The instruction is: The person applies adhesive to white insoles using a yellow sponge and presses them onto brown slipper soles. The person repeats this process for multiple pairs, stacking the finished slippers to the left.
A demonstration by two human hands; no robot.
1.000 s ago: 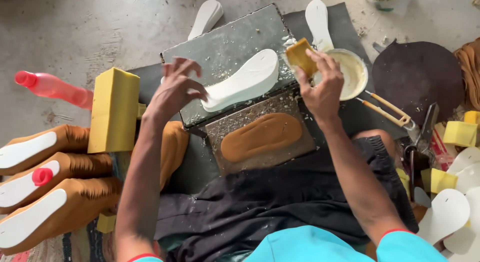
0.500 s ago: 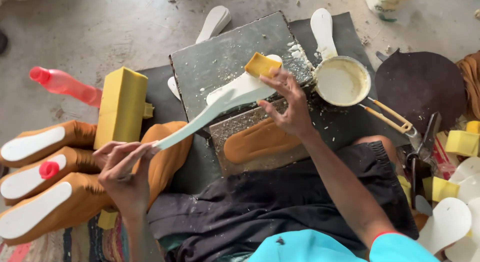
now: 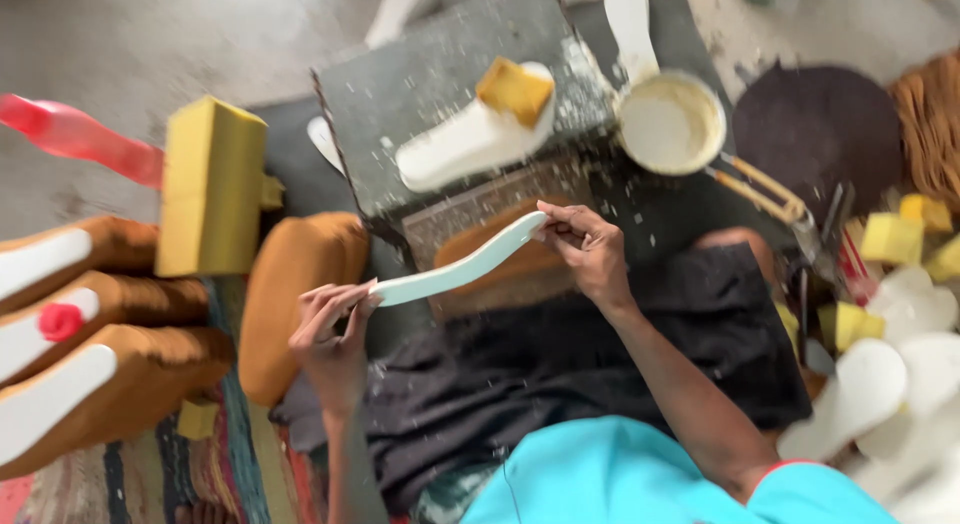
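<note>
I hold a thin white shoe insole edge-on above my lap, with my left hand pinching its near end and my right hand pinching its far end. Behind it a second white insole lies on a dark stone slab, and a yellow sponge rests on that insole. A brown insole-shaped piece lies on a lower grey plate just under the held insole. A round bowl of cream-coloured glue stands right of the slab.
A tall yellow foam block and a red bottle stand at left, over a row of brown wedge soles with white insoles. At right are loose white insoles, yellow sponge pieces, tools and a dark round piece.
My right hand left the sponge on the slab's insole and came down to grip the far end of the held insole. The left hand brought it toward my lap.
</note>
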